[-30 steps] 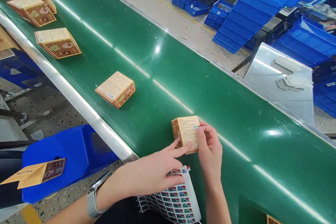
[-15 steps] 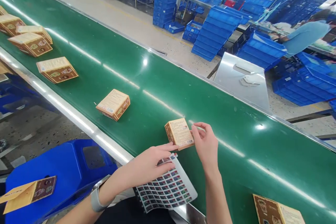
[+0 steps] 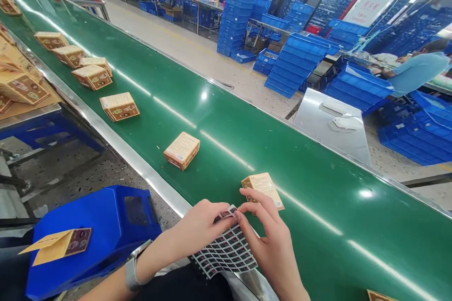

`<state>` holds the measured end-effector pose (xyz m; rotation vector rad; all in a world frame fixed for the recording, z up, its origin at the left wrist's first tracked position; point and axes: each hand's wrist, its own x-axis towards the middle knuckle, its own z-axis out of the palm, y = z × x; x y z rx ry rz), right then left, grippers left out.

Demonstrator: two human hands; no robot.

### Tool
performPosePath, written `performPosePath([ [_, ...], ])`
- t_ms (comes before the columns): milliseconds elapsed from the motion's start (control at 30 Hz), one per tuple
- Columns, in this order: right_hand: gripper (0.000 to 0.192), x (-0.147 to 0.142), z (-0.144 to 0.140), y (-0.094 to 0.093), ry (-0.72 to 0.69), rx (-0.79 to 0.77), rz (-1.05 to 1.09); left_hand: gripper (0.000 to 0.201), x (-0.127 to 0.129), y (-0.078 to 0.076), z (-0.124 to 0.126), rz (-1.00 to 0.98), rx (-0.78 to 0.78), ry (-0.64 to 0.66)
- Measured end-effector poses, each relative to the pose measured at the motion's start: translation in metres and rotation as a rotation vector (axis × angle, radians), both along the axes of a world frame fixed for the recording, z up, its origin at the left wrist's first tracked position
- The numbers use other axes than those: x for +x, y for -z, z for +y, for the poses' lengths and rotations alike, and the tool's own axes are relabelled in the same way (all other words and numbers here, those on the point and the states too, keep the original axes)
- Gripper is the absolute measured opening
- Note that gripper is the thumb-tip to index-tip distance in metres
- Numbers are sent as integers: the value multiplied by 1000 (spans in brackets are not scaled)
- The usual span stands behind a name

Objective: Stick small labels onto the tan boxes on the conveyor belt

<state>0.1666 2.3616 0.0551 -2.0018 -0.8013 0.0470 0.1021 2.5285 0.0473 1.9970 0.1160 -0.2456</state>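
We see the left hand [image 3: 201, 225] lying on the sticker sheet [image 3: 226, 251], fingers curled over its top edge and holding it. The right hand [image 3: 266, 240] meets it at that edge, fingertips [image 3: 237, 215] pinched at the sheet's upper corner. The sheet overhangs the near rail of the green conveyor belt [image 3: 318, 188]. Just beyond the right hand, 1 small tan box [image 3: 263, 188] lies flat on the belt, apart from the fingers. A 2nd box [image 3: 181, 150] lies further left; more trail off behind it. A blue stool [image 3: 92, 230] stands lower left.
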Motion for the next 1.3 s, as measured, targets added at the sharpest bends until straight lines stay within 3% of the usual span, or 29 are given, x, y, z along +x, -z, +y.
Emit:
performPosePath([
  [133,9,1,-1,10,-2,80,159,34,-4,10,18,-70,95,-103],
  [300,23,36,27,43,128,385,613,23,-9,21,79,-328,336,-347],
  [433,32,64,80,61,40,517,817,23,-16,27,107,-240,202,-203],
  [567,34,72,120,66,31,510,842,25,-23,24,96,-160,116,-119],
  [667,36,67,130,69,109,448,797,28,-25,21,84,-129,70,-121],
  [867,33,46,121,77,258,377,706,30,-22,21,76,-140,27,-83],
  [1100,32,35,108,73,306,344,626,26,-21,19,70,-130,25,13],
  [1300,27,34,95,68,356,127,377,25,-20,20,60,-131,49,70],
])
